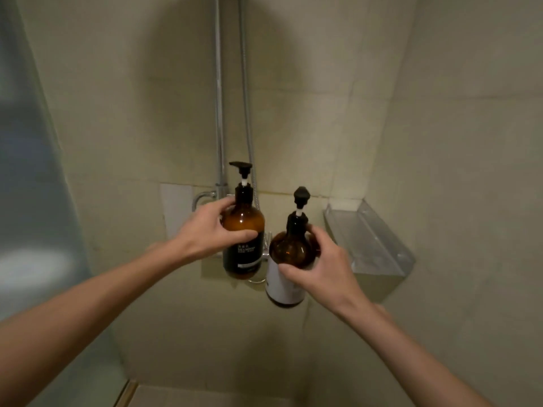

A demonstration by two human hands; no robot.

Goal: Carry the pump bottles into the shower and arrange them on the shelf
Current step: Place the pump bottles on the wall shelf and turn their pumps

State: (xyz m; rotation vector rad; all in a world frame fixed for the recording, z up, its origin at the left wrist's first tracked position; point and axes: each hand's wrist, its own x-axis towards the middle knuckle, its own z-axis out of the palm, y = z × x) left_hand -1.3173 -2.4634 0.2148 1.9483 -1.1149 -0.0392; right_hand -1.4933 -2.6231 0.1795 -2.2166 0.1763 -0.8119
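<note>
Both forearms stretch out from the bottom corners, bare, and each one ends in a loaded hand. On the left side, the left hand (210,230) is wrapped around the shoulder of an amber pump bottle with a dark label (243,230), thumb across the front and fingers curled behind, and the bottle stands upright in the air with its black pump head pointing left. Over on the right, the right hand (318,265) closes on the second amber bottle, the one with a white label (286,268), thumb low on the front and fingers up by the neck; that one sits a touch lower and leans slightly. The two bottles hang just beside each other, close but I cannot tell if they touch. So the carrying part looks done: tiled walls on both sides, the chrome shower pipe (219,113) and hose running up the corner straight ahead, a frosted glass panel (26,171) off to the left. What remains is the placing. The clear shelf (379,245) sits on the right-hand wall, near the right hand but apart from it, and nothing stands on it as far as I can see. Neither bottle is set down yet, so both placements and any lining-up are, by my reckoning, still to come.
</note>
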